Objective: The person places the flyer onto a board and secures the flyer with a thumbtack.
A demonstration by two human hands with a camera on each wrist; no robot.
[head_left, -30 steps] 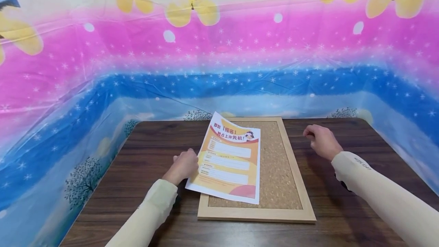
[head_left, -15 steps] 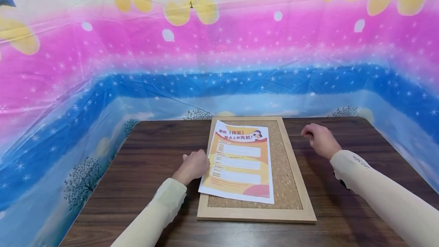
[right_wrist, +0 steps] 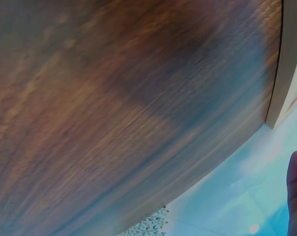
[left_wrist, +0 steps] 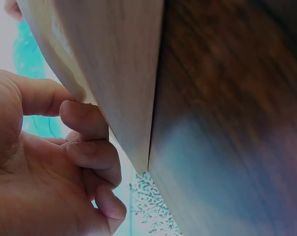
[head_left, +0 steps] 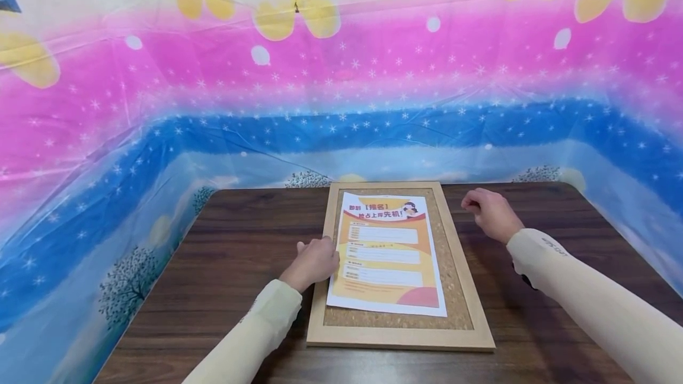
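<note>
A printed poster [head_left: 384,253] in orange, yellow and white, with a red heading, lies over the cork board [head_left: 455,307] inside its pale wooden frame. My left hand [head_left: 312,262] pinches the poster's left edge, above the left side of the frame. In the left wrist view, the thumb and index finger of my left hand [left_wrist: 55,147] meet at the sheet's edge, close to the frame [left_wrist: 123,73]. To the right of the board, my right hand [head_left: 493,215] hovers over the table with loosely curled fingers and nothing visible in them. Only a few fingers [right_wrist: 296,179] show in the right wrist view.
The dark wood-grain table [head_left: 240,224] carries the framed board near its middle. A colourful printed cloth [head_left: 341,129] with pink, blue and snowflakes hangs behind the table and along its sides.
My left hand has moved right with the poster, which slid from overhanging the left side of the frame to lying mostly over the cork. My right hand has shifted slightly left.
</note>
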